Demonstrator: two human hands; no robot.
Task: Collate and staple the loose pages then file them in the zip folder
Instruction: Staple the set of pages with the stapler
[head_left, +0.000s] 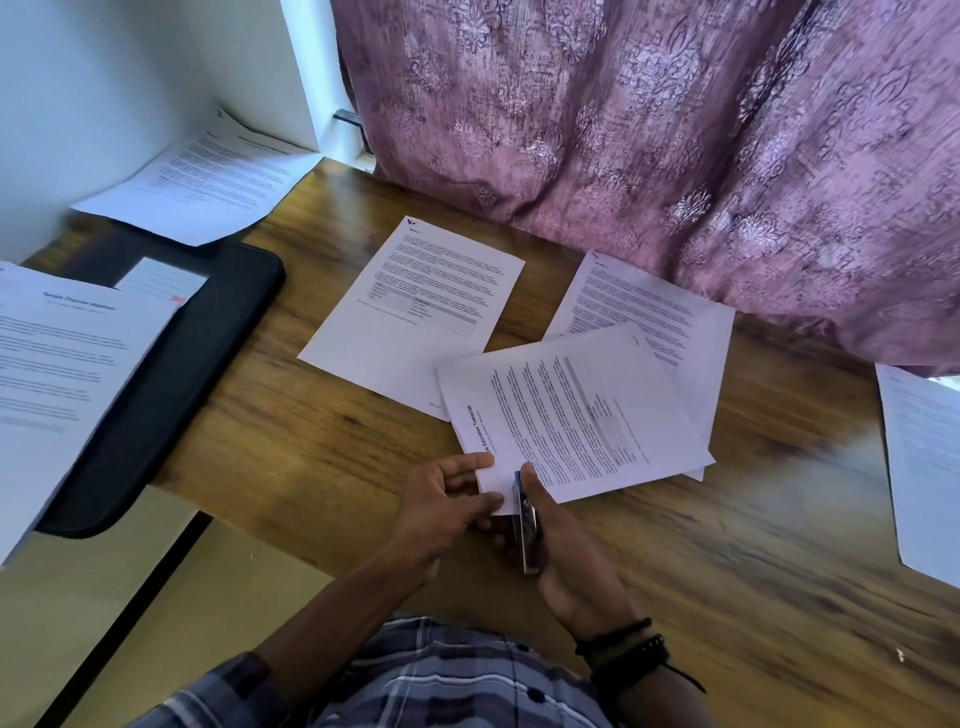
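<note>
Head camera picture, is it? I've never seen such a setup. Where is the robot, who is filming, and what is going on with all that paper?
There is no robot here. A person wears one camera on the head, and it looks down at their own hands. The left hand pinches the corner of a set of pages. The right hand holds a small stapler in its grip, set at that same corner. More printed paper lies on the wooden table: a middle sheet, a sheet partly under the held set and a sheet at the right edge. At the left, a black zip folder lies partly under further pages. A purple curtain hangs behind.
</note>
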